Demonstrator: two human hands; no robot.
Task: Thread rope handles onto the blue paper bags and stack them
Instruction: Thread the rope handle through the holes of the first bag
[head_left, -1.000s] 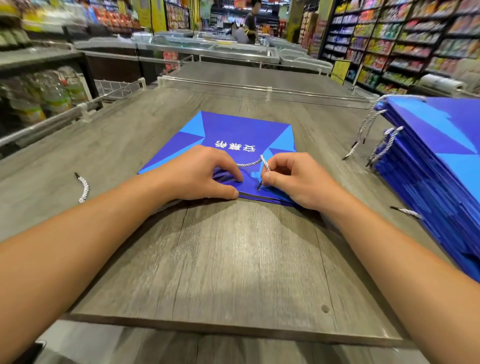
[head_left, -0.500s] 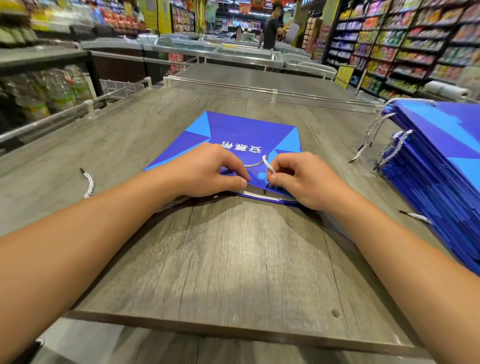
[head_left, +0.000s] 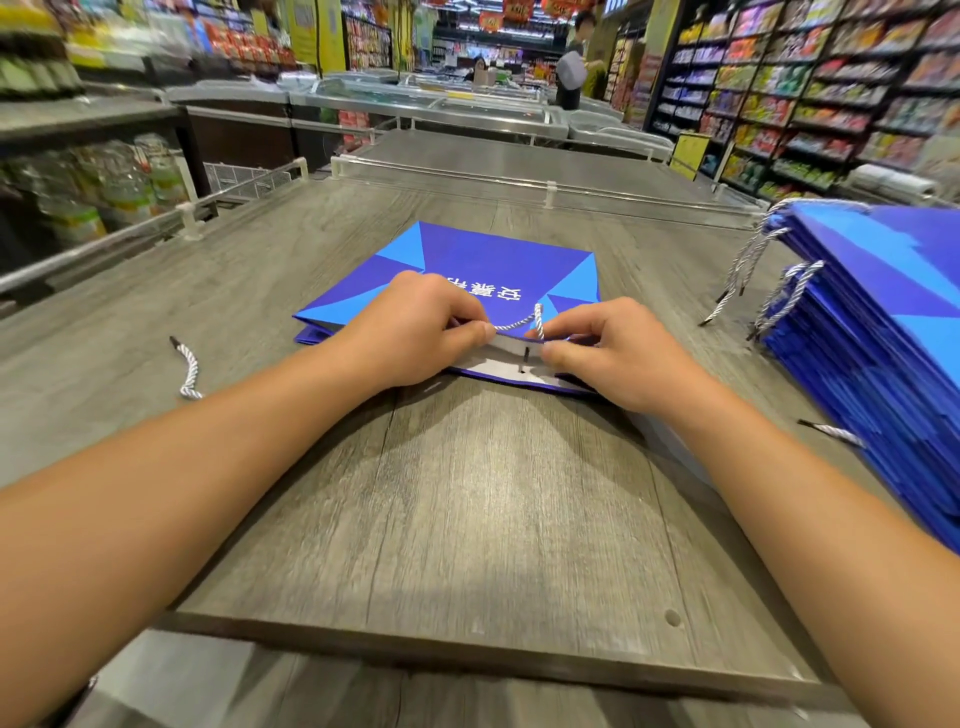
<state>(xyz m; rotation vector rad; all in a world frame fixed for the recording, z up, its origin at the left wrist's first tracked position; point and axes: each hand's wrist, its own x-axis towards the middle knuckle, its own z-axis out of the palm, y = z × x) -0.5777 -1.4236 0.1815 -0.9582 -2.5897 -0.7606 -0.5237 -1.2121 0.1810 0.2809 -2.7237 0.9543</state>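
A flat blue paper bag (head_left: 498, 260) with white lettering lies on the grey wooden table (head_left: 467, 519), its open top edge toward me. My left hand (head_left: 410, 327) pinches the top flap and lifts it, showing the white inside with a small hole. My right hand (head_left: 608, 353) pinches a white-and-grey twisted rope handle (head_left: 524, 322) at its dark tip, right by that hole. The rope arcs between both hands. A tall stack of blue bags (head_left: 883, 338) with rope handles hanging out stands at the right.
A loose rope piece (head_left: 188, 369) lies on the table at the left, another rope end (head_left: 831, 431) sticks out near the stack. Clear rails (head_left: 519, 176) edge the table's far side. Store shelves and a distant person (head_left: 574, 67) fill the background.
The bag's top flap has been lifted, so the white inside and its hole now show. Both hands stay at the top edge, and the rope tip sits closer to the hole.
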